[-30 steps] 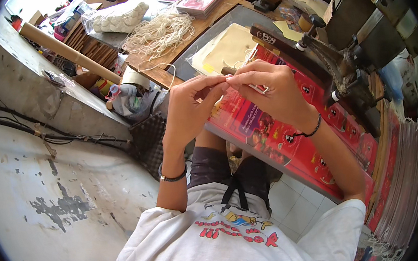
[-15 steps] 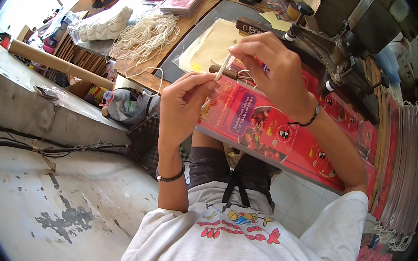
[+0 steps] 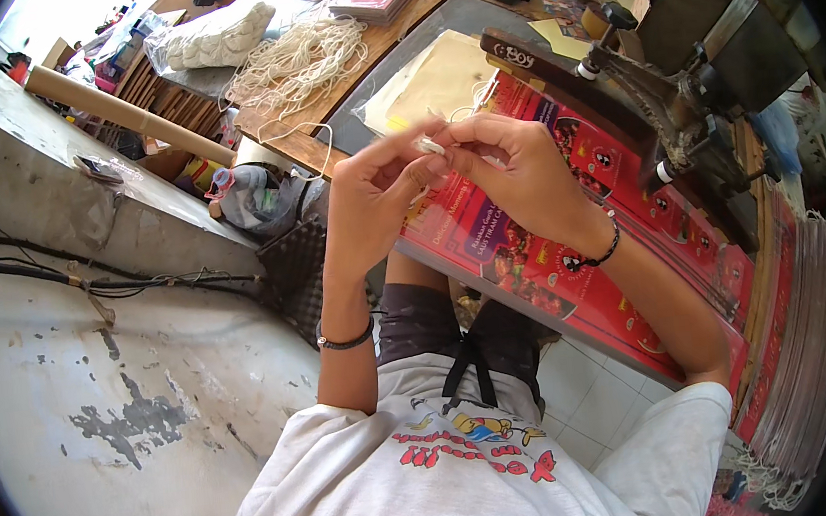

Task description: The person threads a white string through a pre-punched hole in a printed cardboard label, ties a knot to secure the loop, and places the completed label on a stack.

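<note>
Between my fingertips is a short bunch of white cord, pinched from both sides. My left hand grips it with thumb and forefinger, and my right hand meets it from the other side. The two hands nearly touch. Below them lies a stack of red printed paper bags, with its near edge over my lap. A cream-coloured sheet pile rests just beyond my hands. My fingers hide part of the cord.
Loose white cords lie in a heap on the wooden table, beside a bagged cord bundle. A metal clamp-like machine stands at right. Stacked corded bags line the right edge. A peeling wall stands at left.
My right hand has come down and left toward my left hand. The cord, stretched between them before, is now bunched at the fingertips. The whole view has shifted slightly.
</note>
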The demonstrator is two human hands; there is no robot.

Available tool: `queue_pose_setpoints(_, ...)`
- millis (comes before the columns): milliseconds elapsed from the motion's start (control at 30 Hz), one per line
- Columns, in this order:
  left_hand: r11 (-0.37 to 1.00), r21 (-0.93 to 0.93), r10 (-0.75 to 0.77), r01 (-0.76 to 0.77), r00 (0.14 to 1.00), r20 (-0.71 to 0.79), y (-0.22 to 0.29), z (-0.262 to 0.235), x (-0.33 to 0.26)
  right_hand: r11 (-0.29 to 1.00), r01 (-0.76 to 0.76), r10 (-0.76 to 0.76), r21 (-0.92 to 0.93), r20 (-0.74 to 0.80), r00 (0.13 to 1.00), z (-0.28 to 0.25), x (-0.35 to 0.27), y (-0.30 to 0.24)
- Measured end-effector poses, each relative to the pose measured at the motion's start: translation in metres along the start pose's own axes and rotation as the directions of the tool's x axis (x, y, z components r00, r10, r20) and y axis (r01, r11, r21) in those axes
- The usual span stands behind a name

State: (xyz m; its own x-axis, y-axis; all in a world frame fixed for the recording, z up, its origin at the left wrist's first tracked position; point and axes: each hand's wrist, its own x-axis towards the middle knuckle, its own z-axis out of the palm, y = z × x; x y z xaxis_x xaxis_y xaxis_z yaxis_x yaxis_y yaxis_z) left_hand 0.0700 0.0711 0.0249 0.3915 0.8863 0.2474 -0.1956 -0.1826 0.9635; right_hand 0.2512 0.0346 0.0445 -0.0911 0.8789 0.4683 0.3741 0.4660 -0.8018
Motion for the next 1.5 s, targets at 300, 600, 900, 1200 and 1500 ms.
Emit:
queue_pose_setpoints(300,0.993,-0.098,0.046,-0.064,0.982,-0.183,-0.010,0.012,0.002,0.991,0.048,-0.055,-0.122,-0.056,0.997,0.000,0.000,-0.011)
queue_pose_setpoints(600,0.997,0.049,0.063,-0.058,0.992,-0.106,-0.005,0.004,-0.001,0.993,0.119,-0.121,-0.027,-0.087,0.989,0.010,-0.001,-0.004)
queue_pose_setpoints(900,0.986,-0.164,0.032,-0.038,0.999,-0.043,-0.007,0.006,-0.003,0.904,0.241,-0.277,-0.354,-0.055,0.959,-0.001,0.001,-0.011)
queue_pose_setpoints(1200,0.978,0.132,0.183,-0.162,0.969,-0.164,-0.020,0.010,-0.001,0.999,-0.037,0.037,0.010,-0.056,0.998,0.003,0.004,-0.002)
queue_pose_setpoints(1500,0.757,0.569,0.477,-0.321,0.866,-0.147,-0.005,0.016,-0.010,0.996,-0.086,0.085,-0.010,-0.108,0.991,0.007,0.002,0.001)
